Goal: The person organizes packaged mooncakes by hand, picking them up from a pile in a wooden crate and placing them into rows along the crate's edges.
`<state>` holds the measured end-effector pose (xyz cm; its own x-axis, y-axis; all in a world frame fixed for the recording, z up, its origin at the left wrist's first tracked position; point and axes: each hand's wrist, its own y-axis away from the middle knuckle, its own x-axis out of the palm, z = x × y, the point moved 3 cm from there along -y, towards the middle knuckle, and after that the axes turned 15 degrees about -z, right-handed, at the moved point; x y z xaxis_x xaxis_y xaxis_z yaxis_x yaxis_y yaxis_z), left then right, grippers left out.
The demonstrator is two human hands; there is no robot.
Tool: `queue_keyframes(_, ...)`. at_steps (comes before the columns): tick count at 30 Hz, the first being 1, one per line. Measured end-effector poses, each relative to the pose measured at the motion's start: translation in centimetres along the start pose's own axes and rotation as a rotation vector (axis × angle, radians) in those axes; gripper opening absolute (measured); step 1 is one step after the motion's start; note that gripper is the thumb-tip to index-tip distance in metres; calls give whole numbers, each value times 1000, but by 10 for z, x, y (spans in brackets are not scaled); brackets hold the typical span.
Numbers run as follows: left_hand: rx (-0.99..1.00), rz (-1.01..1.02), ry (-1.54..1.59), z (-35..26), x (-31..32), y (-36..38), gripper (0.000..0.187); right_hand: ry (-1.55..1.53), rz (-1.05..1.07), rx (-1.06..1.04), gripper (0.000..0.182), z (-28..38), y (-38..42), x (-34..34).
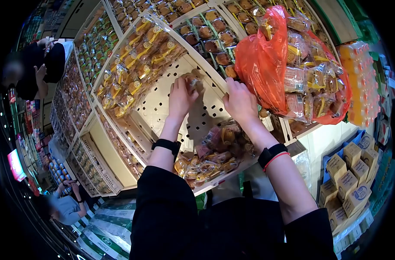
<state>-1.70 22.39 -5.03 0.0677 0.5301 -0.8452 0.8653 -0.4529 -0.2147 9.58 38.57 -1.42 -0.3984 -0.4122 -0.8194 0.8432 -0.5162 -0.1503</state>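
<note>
My left hand (pixel 182 96) is closed on a small clear-wrapped pastry (pixel 194 82) over the perforated bottom of a white display bin (pixel 156 106). Wrapped pastries with yellow bands (pixel 137 65) fill the bin's far left part, and a looser pile (pixel 221 151) lies at its near end. My right hand (pixel 241 102) is at the bin's right divider, fingers curled; its fingertips are partly hidden, so I cannot make out a held item. Just right of it stands a red plastic bag (pixel 266 65), open and full of wrapped pastries (pixel 318 82).
More pastry compartments (pixel 212 34) border the bin. Bottles of orange drink (pixel 359 82) stand at the right, above a crate of brown cartons (pixel 346 184). Two other people, one at upper left (pixel 37 71) and one at lower left (pixel 69 208), stand apart from my hands.
</note>
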Motion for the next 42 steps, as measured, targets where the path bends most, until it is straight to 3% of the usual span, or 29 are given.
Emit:
queue_keyframes(1, -4, -2, -2, -3, -4, -2, 54, 9, -1, 0, 27, 0, 0, 0)
queue_keyframes(3, -478, -91, 216, 5, -13, -4, 42, 12, 4, -3, 27, -1, 0, 0)
queue_keyframes(4, -479, -93, 213, 14, -15, -5, 42, 17, 6, -1, 28, 0, 0, 0)
queue_keyframes(6, -992, -240, 1536, 30, -22, -9, 28, 1, 38, 22, 30, -1, -1, -1)
queue_keyframes(8, -1012, -258, 1668, 27, -37, -14, 23, -14, 67, 47, 33, 0, -1, -1)
queue_keyframes(10, -952, -403, 1379, 29, -46, -20, 23, -21, 71, 47, 32, -1, -2, -1)
queue_keyframes(12, -868, -349, 1281, 28, -55, -34, 30, -12, 74, 48, 32, -1, -2, -1)
queue_keyframes(15, -341, -461, 535, 40, -65, -66, 38, -5, 81, 49, 33, -1, -2, -1)
queue_keyframes(20, -388, -268, 191, 47, -71, -84, 43, -3, 85, 47, 33, -1, -1, -2)
queue_keyframes(22, 84, -518, -238, 39, -74, -81, 43, 8, 11, 13, 29, 0, -1, -2)
queue_keyframes(26, 221, -549, -360, 29, -70, -74, 50, 10, 20, 13, 29, -1, -1, -1)
queue_keyframes(35, 240, -374, -98, 60, -57, -71, 57, 15, 34, 20, 30, -1, -1, -1)
queue_keyframes(37, 275, -247, -175, 67, -60, -70, 58, 5, 48, 16, 32, -2, -2, -1)
queue_keyframes(40, 419, -259, -291, 61, -68, -68, 52, 8, 50, 23, 32, -1, -1, -2)
queue_keyframes(42, 399, -295, -372, 52, -70, -61, 50, 5, 51, 20, 32, -2, -1, -2)
